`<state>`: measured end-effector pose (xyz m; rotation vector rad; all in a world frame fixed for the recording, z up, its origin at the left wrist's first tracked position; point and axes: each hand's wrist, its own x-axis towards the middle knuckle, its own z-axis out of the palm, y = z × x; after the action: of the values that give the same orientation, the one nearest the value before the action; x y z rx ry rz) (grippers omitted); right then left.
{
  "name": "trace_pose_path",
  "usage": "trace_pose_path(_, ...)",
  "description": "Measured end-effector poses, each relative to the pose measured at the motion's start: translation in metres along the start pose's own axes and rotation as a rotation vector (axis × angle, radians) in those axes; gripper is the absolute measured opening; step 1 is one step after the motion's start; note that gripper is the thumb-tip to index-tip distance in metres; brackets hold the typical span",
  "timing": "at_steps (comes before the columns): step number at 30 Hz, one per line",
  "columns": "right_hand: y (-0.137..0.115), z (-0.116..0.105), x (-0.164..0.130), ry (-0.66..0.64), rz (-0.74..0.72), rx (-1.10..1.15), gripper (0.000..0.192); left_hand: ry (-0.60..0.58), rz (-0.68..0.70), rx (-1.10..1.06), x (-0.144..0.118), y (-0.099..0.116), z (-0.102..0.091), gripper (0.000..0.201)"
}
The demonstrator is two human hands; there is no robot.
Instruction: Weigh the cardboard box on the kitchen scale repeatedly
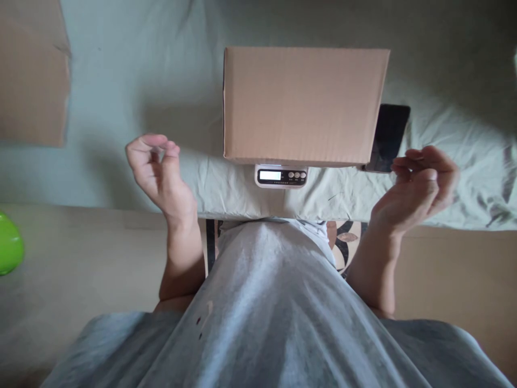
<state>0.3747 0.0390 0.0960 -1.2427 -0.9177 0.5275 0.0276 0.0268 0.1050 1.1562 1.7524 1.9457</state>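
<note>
A closed brown cardboard box [302, 105] rests on a small digital scale [281, 182], hiding most of it. The scale's lit display and several round buttons stick out below the box's near edge; I cannot read the number. My left hand [161, 175] hovers to the left of the box, fingers loosely curved, palm turned inward, holding nothing. On the other side, my right hand [420, 188] is likewise bare, its fingers loosely bent and the thumb apart from them. Neither hand touches the box. A dark smartphone [390, 134] lies between the box and my right hand, partly behind the box.
A pale green cloth [177, 48] with wrinkles covers the work surface, whose near edge runs just in front of my body. Another piece of cardboard [32, 81] lies at the far left. Below it, a bright green object [10, 242] is cut off by the frame.
</note>
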Motion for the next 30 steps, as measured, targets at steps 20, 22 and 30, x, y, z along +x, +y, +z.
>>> trace_pose_path(20,0.001,0.006,-0.004,-0.062,-0.036,-0.039,0.027,-0.158,-0.017,0.064,-0.008,0.005,0.003,0.027)
trace_pose_path(22,-0.001,0.007,-0.008,-0.144,0.007,-0.056,0.031,-0.235,-0.062,0.036,-0.010,0.007,0.004,0.036)
trace_pose_path(30,-0.002,0.019,-0.027,-0.497,0.163,-0.137,0.055,-0.592,-0.241,0.144,-0.031,0.002,0.015,0.058)
